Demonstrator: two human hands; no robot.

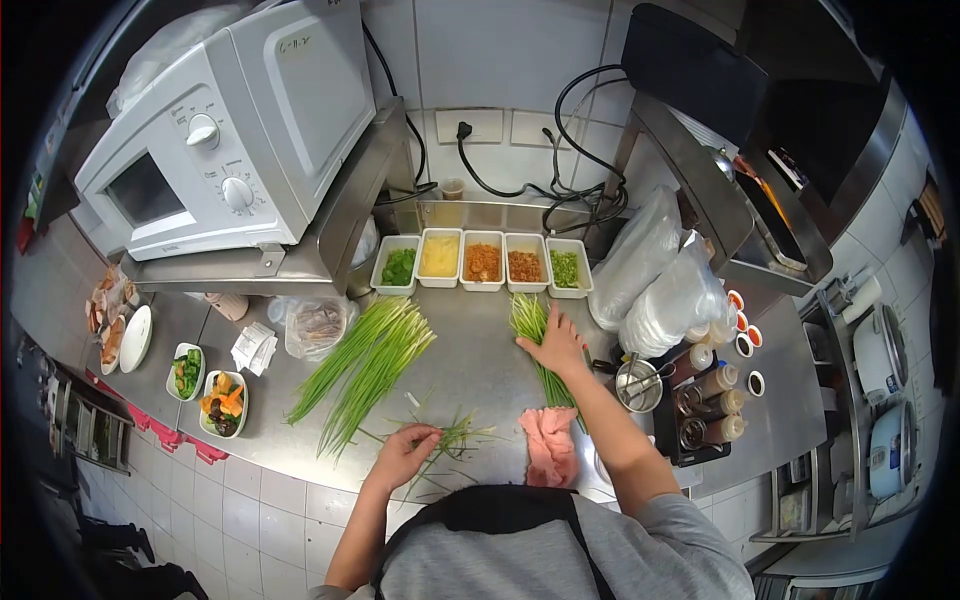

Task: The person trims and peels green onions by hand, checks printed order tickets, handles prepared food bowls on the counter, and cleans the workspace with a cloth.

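Note:
My left hand [403, 455] is at the front of the steel counter, its fingers pinched together at loose green onion scraps [458, 440]. Thin strands stick out past the fingertips and lie scattered around them. My right hand [556, 346] lies with fingers spread on the upper part of a smaller bunch of green onions [528, 318], whose stalks run down under the wrist. Left of it, a larger bunch of green onions [365, 365] lies slantwise, pale ends towards the back. A pink cloth [549, 447] is crumpled just below the smaller bunch.
Several white tubs of toppings, one with chopped greens [564, 268], line the back. A microwave [210, 140] stands on a shelf at left. Dishes of vegetables [223, 404] sit near the left edge. Plastic bags [672, 300], a metal pot [638, 386] and sauce bottles [722, 405] crowd the right.

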